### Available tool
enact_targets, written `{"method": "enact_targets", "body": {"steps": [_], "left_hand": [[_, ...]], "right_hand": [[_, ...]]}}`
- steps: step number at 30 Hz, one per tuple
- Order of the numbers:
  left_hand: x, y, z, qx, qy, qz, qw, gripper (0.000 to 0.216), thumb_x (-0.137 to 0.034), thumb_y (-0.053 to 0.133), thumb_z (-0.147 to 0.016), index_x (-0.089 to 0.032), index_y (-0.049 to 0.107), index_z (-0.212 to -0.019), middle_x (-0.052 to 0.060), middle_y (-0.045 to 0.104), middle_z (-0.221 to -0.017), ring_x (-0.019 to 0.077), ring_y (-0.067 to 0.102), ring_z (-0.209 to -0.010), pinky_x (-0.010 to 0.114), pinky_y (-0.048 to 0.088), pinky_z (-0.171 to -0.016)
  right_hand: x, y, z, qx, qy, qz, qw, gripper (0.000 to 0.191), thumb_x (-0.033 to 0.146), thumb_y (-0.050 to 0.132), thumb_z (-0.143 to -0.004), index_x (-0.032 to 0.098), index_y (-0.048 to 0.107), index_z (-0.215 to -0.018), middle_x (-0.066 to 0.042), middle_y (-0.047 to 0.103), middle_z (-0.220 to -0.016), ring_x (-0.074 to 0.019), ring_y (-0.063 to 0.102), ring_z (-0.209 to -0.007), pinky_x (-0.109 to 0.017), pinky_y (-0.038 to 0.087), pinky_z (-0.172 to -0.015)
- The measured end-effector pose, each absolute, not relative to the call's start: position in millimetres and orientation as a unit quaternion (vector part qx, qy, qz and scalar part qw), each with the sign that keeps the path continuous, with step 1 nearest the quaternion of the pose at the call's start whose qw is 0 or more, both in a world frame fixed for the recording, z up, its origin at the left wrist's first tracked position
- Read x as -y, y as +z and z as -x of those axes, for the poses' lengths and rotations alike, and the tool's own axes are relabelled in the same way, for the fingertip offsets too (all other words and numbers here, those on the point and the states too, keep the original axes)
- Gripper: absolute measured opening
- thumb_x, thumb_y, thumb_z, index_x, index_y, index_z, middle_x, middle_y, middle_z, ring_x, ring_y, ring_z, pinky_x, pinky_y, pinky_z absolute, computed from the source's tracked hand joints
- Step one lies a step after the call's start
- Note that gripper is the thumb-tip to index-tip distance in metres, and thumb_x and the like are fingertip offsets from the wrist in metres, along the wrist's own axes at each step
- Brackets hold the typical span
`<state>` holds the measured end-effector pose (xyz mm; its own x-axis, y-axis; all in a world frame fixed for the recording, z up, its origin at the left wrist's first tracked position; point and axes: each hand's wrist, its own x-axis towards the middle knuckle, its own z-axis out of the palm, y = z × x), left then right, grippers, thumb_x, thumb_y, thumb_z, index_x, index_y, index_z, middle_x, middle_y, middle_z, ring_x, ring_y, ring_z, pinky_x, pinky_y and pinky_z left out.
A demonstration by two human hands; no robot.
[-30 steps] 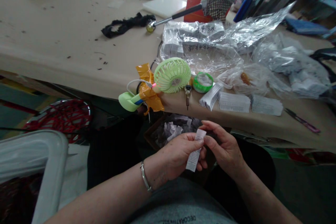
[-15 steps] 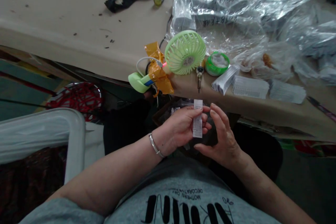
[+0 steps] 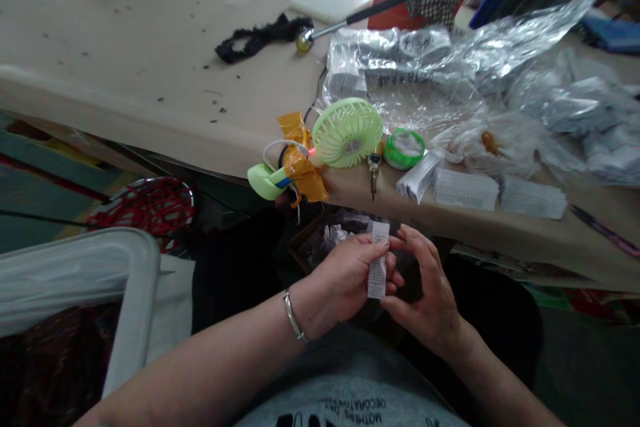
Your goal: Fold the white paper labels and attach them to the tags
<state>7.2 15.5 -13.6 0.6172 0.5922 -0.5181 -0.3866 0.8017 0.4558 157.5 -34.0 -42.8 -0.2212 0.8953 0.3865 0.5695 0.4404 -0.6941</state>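
A narrow white printed label [image 3: 377, 273] stands lengthwise in my left hand [image 3: 345, 273], pinned under the thumb with the fingers behind it. My right hand [image 3: 430, 293] is just to the right, thumb and fingers spread in a wide curve around the label's right side. Its thumb tip lies close to the label's lower end; whether it touches I cannot tell. Both hands are in front of the table edge, above a box of scraps [image 3: 305, 247]. Stacks of similar labels [image 3: 465, 188] lie along the table edge, with another stack [image 3: 533, 197] to their right.
On the table edge a green fan [image 3: 347, 133] is fixed with orange tape [image 3: 303, 163]. Beside it are a pointed metal tool [image 3: 373, 177] and a green round tub [image 3: 404, 149]. Clear plastic bags [image 3: 425, 93] lie behind. A white-rimmed bin [image 3: 145, 267] stands at left.
The view has tilted up, so the table and hands sit lower and more of the table's far side shows. My right thumb is nearer the label's lower end. The left hand still holds the label.
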Motion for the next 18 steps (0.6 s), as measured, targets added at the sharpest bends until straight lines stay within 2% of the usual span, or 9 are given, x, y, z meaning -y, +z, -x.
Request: {"method": "enact_targets", "body": {"steps": [3,5,7,10,13,15,18], "left_hand": [[-10.5,-8.4,-7.3,-0.361,0.286,-0.176,0.87,0.014,-0.026,0.055,-0.084,-0.014,0.058,-0.092,-0.003,0.051,-0.059,0.0089,0.053,-0.049,0.02,0.041,-0.05],[-7.8,-6.1,-7.7,-0.362,0.293,-0.207,0.86,0.015,-0.028,0.057,-0.082,-0.015,0.056,-0.089,-0.003,0.052,-0.059,0.0092,0.053,-0.049,0.02,0.041,-0.05],[-6.3,-5.1,-8.1,-0.367,0.298,-0.237,0.849,0.016,-0.03,0.058,-0.081,-0.015,0.055,-0.085,-0.003,0.052,-0.059,0.0092,0.052,-0.05,0.02,0.04,-0.049],[-6.1,-4.9,-8.4,-0.383,0.3,-0.263,0.833,0.017,-0.032,0.057,-0.081,-0.015,0.054,-0.08,-0.003,0.052,-0.058,0.0088,0.051,-0.05,0.02,0.039,-0.049],[-8.2,-5.2,-7.8,-0.394,0.297,-0.29,0.82,0.019,-0.033,0.055,-0.082,-0.015,0.054,-0.074,-0.002,0.051,-0.057,0.0087,0.049,-0.05,0.02,0.039,-0.05],[-10.6,-6.1,-6.7,-0.399,0.294,-0.313,0.81,0.02,-0.032,0.053,-0.083,-0.015,0.054,-0.071,-0.001,0.052,-0.057,0.0088,0.048,-0.05,0.021,0.039,-0.051],[-16.7,-9.5,-3.4,-0.417,0.295,-0.359,0.781,0.022,-0.029,0.05,-0.084,-0.015,0.055,-0.069,0.0,0.055,-0.059,0.0095,0.049,-0.053,0.022,0.039,-0.055]], "right_hand": [[24.7,-35.5,-160.5,0.639,0.314,0.537,0.453,0.049,0.032,0.058,-0.084,0.027,0.044,-0.13,-0.009,0.055,-0.12,-0.0246,0.055,-0.112,-0.044,0.048,-0.095],[13.9,-29.7,-160.7,0.554,0.41,0.553,0.468,0.029,0.033,0.058,-0.084,0.026,0.057,-0.113,-0.004,0.063,-0.099,-0.0184,0.063,-0.09,-0.033,0.053,-0.081],[2.7,-25.2,-159.2,0.49,0.497,0.546,0.463,0.02,0.035,0.063,-0.081,0.022,0.062,-0.096,-0.001,0.064,-0.082,-0.0134,0.062,-0.07,-0.025,0.053,-0.064],[-9.0,-23.2,-154.4,0.434,0.585,0.522,0.443,0.019,0.035,0.067,-0.078,0.019,0.06,-0.083,0.002,0.062,-0.066,-0.0093,0.058,-0.05,-0.02,0.048,-0.048],[-13.4,-24.2,-148.2,0.405,0.646,0.495,0.417,0.018,0.036,0.063,-0.08,0.019,0.056,-0.08,0.006,0.057,-0.049,-0.0104,0.053,-0.035,-0.019,0.041,-0.035],[-15.4,-24.1,-144.4,0.397,0.664,0.484,0.41,0.018,0.036,0.061,-0.081,0.02,0.054,-0.078,0.008,0.053,-0.043,-0.0113,0.05,-0.029,-0.019,0.037,-0.03],[-21.1,-21.6,-140.1,0.408,0.64,0.5,0.417,0.019,0.035,0.063,-0.079,0.019,0.055,-0.074,0.007,0.053,-0.045,-0.009,0.047,-0.03,-0.019,0.037,-0.032]]}}
